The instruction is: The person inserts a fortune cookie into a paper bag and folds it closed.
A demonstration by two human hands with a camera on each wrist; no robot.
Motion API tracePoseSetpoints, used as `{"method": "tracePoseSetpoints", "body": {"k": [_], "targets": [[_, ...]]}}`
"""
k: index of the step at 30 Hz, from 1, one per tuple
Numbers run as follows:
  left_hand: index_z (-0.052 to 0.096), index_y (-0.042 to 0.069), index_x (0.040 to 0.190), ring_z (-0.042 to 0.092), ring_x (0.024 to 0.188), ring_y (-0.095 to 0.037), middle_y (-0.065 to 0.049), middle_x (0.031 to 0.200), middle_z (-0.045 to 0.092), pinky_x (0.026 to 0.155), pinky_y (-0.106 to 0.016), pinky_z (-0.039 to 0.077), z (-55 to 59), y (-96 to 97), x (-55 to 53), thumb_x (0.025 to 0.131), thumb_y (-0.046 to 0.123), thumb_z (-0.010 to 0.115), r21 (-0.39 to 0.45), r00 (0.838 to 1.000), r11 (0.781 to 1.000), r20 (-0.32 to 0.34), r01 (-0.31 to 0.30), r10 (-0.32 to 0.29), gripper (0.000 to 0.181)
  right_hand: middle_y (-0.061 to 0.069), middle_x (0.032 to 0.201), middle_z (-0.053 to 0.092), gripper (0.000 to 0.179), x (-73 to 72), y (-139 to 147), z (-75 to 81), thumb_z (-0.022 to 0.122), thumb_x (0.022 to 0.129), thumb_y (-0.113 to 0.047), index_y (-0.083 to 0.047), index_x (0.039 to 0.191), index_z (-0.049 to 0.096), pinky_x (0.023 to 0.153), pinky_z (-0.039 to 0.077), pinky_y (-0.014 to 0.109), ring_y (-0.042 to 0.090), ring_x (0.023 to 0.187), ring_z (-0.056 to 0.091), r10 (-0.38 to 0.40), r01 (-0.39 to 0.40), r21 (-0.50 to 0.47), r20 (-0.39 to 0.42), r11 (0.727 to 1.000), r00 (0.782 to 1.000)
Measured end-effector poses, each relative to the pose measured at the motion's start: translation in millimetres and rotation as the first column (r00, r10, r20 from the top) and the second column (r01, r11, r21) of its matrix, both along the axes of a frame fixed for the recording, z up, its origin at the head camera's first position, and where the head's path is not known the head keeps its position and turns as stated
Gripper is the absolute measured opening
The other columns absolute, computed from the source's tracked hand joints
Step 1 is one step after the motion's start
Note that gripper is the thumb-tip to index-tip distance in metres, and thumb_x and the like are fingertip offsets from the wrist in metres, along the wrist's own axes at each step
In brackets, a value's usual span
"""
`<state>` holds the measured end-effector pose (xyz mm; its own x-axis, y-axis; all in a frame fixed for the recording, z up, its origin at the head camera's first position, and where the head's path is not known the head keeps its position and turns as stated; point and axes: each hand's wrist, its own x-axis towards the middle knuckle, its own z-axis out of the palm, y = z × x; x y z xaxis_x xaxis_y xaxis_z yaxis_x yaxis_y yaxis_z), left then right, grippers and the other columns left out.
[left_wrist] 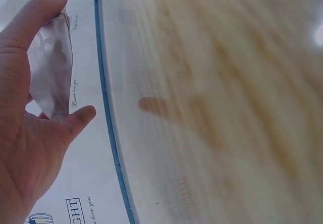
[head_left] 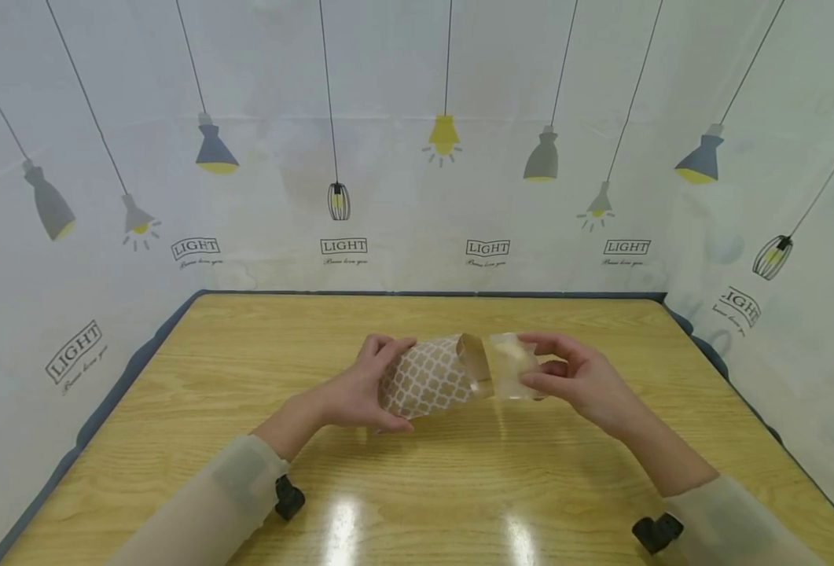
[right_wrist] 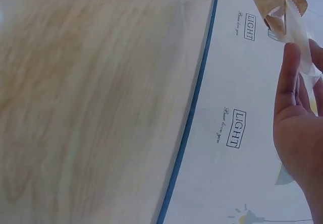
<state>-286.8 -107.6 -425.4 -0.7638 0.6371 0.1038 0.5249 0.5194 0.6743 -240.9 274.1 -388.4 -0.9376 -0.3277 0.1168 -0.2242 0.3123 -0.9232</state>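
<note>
Above the middle of the table, my left hand (head_left: pixel 360 391) grips a brown paper bag (head_left: pixel 427 379) with a white lattice pattern, thumb on the near side and fingers round the far side. The bag lies tilted on its side, its open mouth facing right. At that mouth, my right hand (head_left: pixel 589 387) pinches a small translucent plastic packet (head_left: pixel 507 368) between thumb and fingers. The right wrist view shows the packet (right_wrist: pixel 299 35) close against the bag's rim; whether they touch I cannot tell. The packet's contents are unclear. In the left wrist view, the bag (left_wrist: pixel 50 67) is partly hidden by the hand.
A light wooden table (head_left: pixel 261 338) with a dark blue edge spreads beneath both hands. Behind it and along the sides hangs a white cloth (head_left: pixel 388 157) printed with lamps. Black wrist devices (head_left: pixel 289 498) sit at both sleeves.
</note>
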Motion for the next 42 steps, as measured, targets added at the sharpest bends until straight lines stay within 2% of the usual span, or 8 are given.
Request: {"method": "tracePoseSetpoints", "body": {"k": [4, 11, 22, 25, 31, 38, 42], "targets": [[0.025, 0.019, 0.173, 0.038, 0.145, -0.035, -0.017, 0.156, 0.028, 0.122, -0.061, 0.044, 0.1, 0.2, -0.4, 0.075, 0.033, 0.102, -0.003, 1.0, 1.0, -0.006, 0.007, -0.007, 0.126, 0.019, 0.141, 0.062, 0.058, -2.5, -6, 4.1, 0.081, 0.101, -0.019, -0.013, 0.154, 0.058, 0.077, 0.067, 0.037, 0.016, 0.103, 0.076, 0.003, -0.001, 0.046, -0.04, 0.999, 0.999], [0.026, 0.027, 0.172, 0.038, 0.146, -0.034, -0.016, 0.157, 0.027, 0.121, -0.058, 0.046, 0.8, 2.0, 1.1, 0.074, 0.033, 0.102, -0.01, 1.0, 1.0, 0.014, 0.018, -0.017, 0.124, 0.014, 0.136, 0.072, 0.05, -6.1, -15, 7.9, 0.082, 0.101, -0.025, -0.02, 0.148, 0.065, 0.073, 0.062, 0.032, 0.018, 0.1, 0.071, -0.008, 0.023, 0.159, -0.093, 0.987, 0.996], [0.026, 0.03, 0.172, 0.039, 0.145, -0.035, -0.016, 0.158, 0.027, 0.119, -0.058, 0.047, 1.0, 2.9, 2.4, 0.074, 0.031, 0.101, -0.009, 0.999, 0.999, 0.033, 0.034, -0.034, 0.123, 0.015, 0.141, 0.068, 0.048, -9.6, -11, 14.4, 0.08, 0.102, -0.027, -0.019, 0.148, 0.067, 0.077, 0.061, 0.031, 0.025, 0.105, 0.068, -0.007, 0.026, 0.23, -0.084, 0.973, 0.996], [0.026, 0.03, 0.172, 0.04, 0.144, -0.034, -0.016, 0.158, 0.027, 0.119, -0.057, 0.048, 0.1, 3.2, 2.0, 0.074, 0.032, 0.101, -0.01, 0.999, 0.999, 0.03, 0.036, -0.036, 0.123, 0.015, 0.142, 0.068, 0.048, -11.3, -9, 14.4, 0.081, 0.102, -0.025, -0.018, 0.147, 0.068, 0.078, 0.061, 0.031, 0.025, 0.104, 0.069, -0.007, 0.028, 0.224, -0.097, 0.974, 0.995], [0.026, 0.03, 0.172, 0.039, 0.144, -0.034, -0.015, 0.157, 0.027, 0.119, -0.057, 0.047, -1.5, 4.4, 0.9, 0.073, 0.033, 0.101, 0.003, 0.999, 1.0, 0.028, 0.029, -0.03, 0.124, 0.017, 0.139, 0.068, 0.046, -11.7, -12, 9.2, 0.081, 0.101, -0.018, -0.015, 0.145, 0.068, 0.074, 0.061, 0.029, 0.02, 0.098, 0.07, 0.043, -0.018, 0.187, -0.128, 0.982, 0.991], [0.025, 0.031, 0.172, 0.04, 0.143, -0.034, -0.015, 0.156, 0.027, 0.119, -0.057, 0.047, -2.3, 6.6, 1.3, 0.072, 0.034, 0.102, 0.013, 0.999, 1.0, 0.024, 0.024, -0.024, 0.126, 0.019, 0.139, 0.067, 0.047, -11.7, -21, 4.2, 0.081, 0.101, -0.013, -0.012, 0.145, 0.067, 0.068, 0.061, 0.03, 0.015, 0.093, 0.07, 0.033, -0.018, 0.128, -0.119, 0.992, 0.992], [0.025, 0.032, 0.173, 0.039, 0.144, -0.034, -0.015, 0.157, 0.027, 0.119, -0.057, 0.047, -2.3, 7.2, 1.5, 0.073, 0.035, 0.101, 0.017, 0.999, 1.0, 0.033, 0.019, -0.02, 0.125, 0.018, 0.124, 0.065, 0.047, -10.0, -27, 3.3, 0.081, 0.1, -0.012, -0.011, 0.145, 0.067, 0.068, 0.063, 0.032, 0.014, 0.089, 0.069, 0.026, -0.015, 0.096, -0.113, 0.995, 0.993]]}}
